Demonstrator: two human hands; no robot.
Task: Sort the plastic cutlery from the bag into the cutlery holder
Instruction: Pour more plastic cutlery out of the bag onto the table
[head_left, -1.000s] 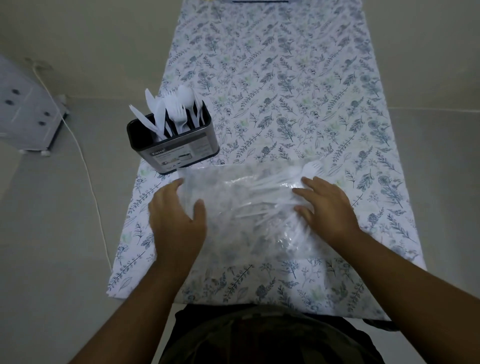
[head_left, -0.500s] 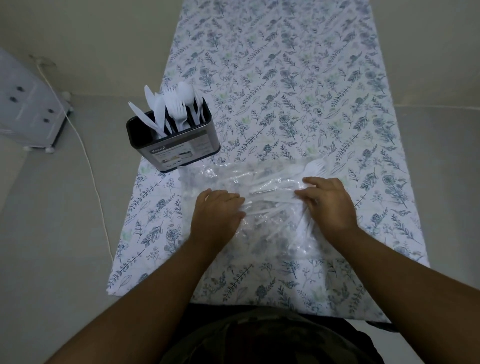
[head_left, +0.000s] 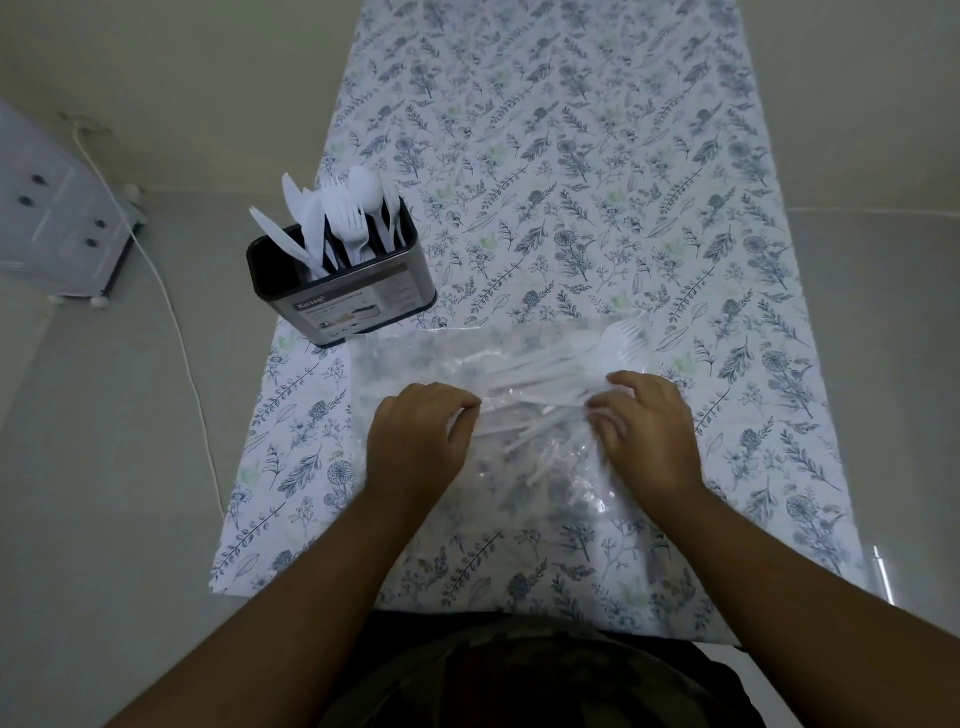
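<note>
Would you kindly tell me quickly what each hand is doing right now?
Left hand: fingers curled, pinching the clear plastic bag.
Right hand: fingers curled, gripping the same bag over the cutlery inside.

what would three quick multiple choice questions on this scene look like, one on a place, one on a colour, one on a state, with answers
1. Where does the cutlery holder stand, seen from the person?
A. at the table's left edge, beyond the bag
B. on the floor
C. at the table's right edge

2. What colour is the cutlery in the holder?
A. black
B. white
C. red

3. What is the left hand doing?
A. hanging off the table
B. lifting the holder
C. curled on the clear bag

Answers:
1 A, the holder sits on the floral cloth by its left edge, farther away than the bag.
2 B, every fork, knife and spoon standing in it is white.
3 C, its fingers curl onto the plastic, across from the right hand, which also has a grip on the bag.
</note>
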